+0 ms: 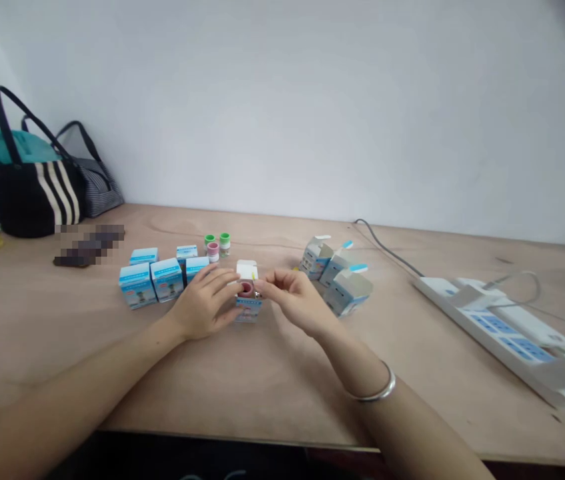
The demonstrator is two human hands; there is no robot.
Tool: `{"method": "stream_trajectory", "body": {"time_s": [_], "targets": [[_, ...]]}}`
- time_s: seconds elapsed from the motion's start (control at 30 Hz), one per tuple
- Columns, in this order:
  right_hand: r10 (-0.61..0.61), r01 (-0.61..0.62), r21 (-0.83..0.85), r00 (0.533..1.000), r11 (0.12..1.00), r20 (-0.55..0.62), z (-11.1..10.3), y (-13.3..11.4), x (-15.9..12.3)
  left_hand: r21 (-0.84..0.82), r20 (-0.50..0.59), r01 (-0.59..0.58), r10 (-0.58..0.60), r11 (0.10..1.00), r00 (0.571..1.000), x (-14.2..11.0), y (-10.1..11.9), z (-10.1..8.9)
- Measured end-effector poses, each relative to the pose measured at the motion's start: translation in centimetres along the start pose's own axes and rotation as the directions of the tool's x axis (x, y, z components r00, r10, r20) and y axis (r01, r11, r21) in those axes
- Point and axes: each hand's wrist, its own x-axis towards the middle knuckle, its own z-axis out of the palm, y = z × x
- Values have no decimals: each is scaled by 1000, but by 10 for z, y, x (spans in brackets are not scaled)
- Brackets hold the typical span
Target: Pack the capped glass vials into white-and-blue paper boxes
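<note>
2 hands (208, 301) (295, 300) at cardbd box (248, 313), rnd jar (246, 289) inside

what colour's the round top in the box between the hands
The round top is dusky pink, head view.

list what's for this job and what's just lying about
Likely the job's:
open blue-white cardboard box between left hand and right hand
closed blue-white boxes, left
open blue-white boxes, right
small green-topped cylinders
pink-topped cylinder

Seemingly lying about:
black white-striped fabric bag
grey striped bag
white power strip
</note>
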Motion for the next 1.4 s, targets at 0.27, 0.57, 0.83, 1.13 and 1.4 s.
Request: {"method": "stream_trajectory", "body": {"time_s": [0.27,0.57,0.83,1.13,1.4], "targets": [[198,-200,-78,980,977,-29,-10,1,14,0,-24,3,-3,1000,1000,0,1,1],[-399,362,-496,916,789,34,-14,17,15,-15,-5,7,-7,1000,1000,1,1,-1],[-459,596,-444,801,669,383,-38,21,18,-19,-12,9,-9,1000,1000,1,1,-1],[-446,525,-499,850,689,280,-27,20,20,-6,-11,0,0,1000,1000,1,1,0],[-395,351,-462,919,814,2,-33,33,18,-100,-184,116,-133,988,974,-3,1,2]]}}
